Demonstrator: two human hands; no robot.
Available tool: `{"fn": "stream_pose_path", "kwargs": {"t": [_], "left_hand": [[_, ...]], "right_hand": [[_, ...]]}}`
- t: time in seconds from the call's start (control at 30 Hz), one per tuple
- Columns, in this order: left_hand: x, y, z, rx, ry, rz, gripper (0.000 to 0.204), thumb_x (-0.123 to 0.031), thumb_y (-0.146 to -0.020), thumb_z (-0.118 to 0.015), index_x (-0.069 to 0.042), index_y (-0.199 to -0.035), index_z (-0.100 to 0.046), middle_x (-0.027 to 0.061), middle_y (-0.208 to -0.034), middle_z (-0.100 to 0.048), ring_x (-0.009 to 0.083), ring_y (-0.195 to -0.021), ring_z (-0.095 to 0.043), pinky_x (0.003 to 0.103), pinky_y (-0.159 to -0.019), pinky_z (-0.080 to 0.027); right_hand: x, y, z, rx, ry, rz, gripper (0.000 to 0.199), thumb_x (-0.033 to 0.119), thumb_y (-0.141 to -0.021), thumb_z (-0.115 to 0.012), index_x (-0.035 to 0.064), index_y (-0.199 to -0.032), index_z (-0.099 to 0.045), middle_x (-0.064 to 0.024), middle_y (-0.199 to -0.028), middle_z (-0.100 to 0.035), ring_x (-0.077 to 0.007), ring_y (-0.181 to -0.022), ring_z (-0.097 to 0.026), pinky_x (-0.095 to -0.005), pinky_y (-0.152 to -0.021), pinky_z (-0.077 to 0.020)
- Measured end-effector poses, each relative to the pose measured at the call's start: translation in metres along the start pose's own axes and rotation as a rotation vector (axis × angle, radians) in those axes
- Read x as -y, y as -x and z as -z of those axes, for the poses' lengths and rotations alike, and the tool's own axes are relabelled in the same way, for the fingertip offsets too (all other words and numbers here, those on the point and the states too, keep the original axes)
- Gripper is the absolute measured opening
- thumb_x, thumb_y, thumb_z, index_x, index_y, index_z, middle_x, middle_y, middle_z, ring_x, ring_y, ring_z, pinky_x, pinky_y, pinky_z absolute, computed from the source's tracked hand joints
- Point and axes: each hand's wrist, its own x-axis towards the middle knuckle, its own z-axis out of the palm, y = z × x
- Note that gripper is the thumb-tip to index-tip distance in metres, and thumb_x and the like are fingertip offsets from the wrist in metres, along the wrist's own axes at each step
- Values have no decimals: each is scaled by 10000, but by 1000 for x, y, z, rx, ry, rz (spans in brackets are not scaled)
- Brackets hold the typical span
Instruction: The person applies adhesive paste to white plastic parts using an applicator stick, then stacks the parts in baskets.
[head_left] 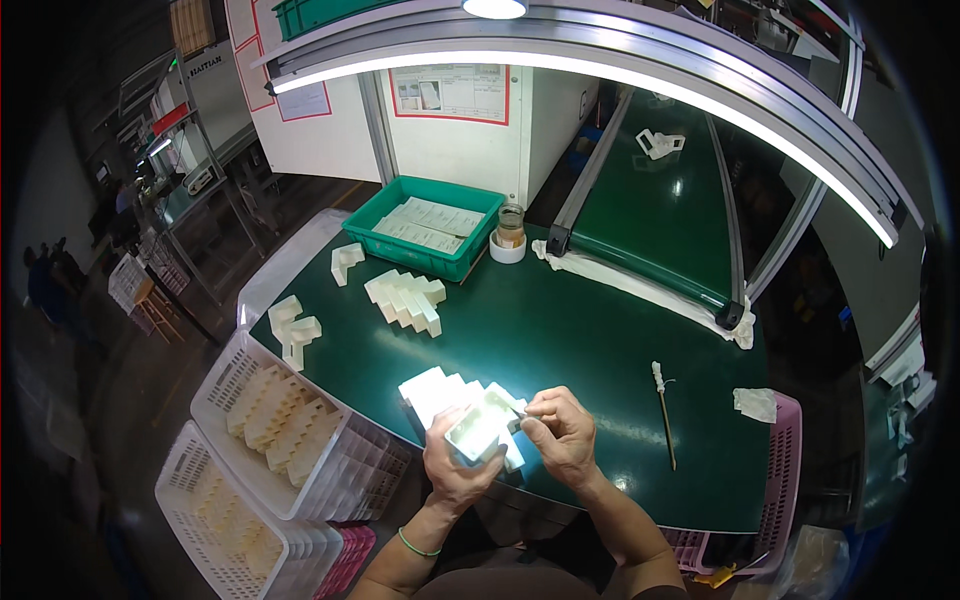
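My left hand is closed around a white box-shaped plastic part, tilted up and lit brightly by the lamp. At its right edge, my right hand pinches a thin dark tool, mostly covered by the fingers; its exact kind cannot be made out. Directly behind the held part lies a glaring row of similar white plastic parts on the green table. Farther back is a stepped row of stacked white parts. Loose angled pieces lie at the table's left side.
A green bin with labelled white pieces stands at the back, beside a jar. White crates of parts are at left. A thin stick and cloth lie right. Behind runs a conveyor belt.
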Motion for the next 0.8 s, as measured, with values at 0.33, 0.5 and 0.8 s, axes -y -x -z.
{"fn": "stream_pose_path", "kwargs": {"t": [0.33, 0.5, 0.8], "left_hand": [[35, -24, 6, -171, 266, 258, 734, -263, -869, -630, 36, -1380, -198, 223, -1355, -373, 308, -1278, -367, 437, -1094, -239], [103, -30, 61, -222, -201, 504, 329, -197, -869, -603, 6, -1123, -552, 152, -1144, -550, 279, -1100, -499, 386, -955, -382], [137, -8, 68, -222, -62, 517, 407, -206, -849, -594, 13, -1183, -516, 180, -1180, -551, 303, -1111, -519, 400, -933, -420]], "right_hand": [[6, 42, 30, 120, -205, -512, 129, 104, -881, -618, -24, -895, -612, 4, -722, -592, -37, -640, -507, -203, -583, -404], [-9, 53, 58, 226, -35, -916, 145, 130, -911, -581, -9, -890, -619, -28, -763, -632, -45, -666, -521, -190, -594, -399], [-32, -3, 34, 542, 548, -638, 252, 237, -799, -723, -10, -766, -690, -44, -592, -606, -88, -553, -546, -250, -512, -420]]}}
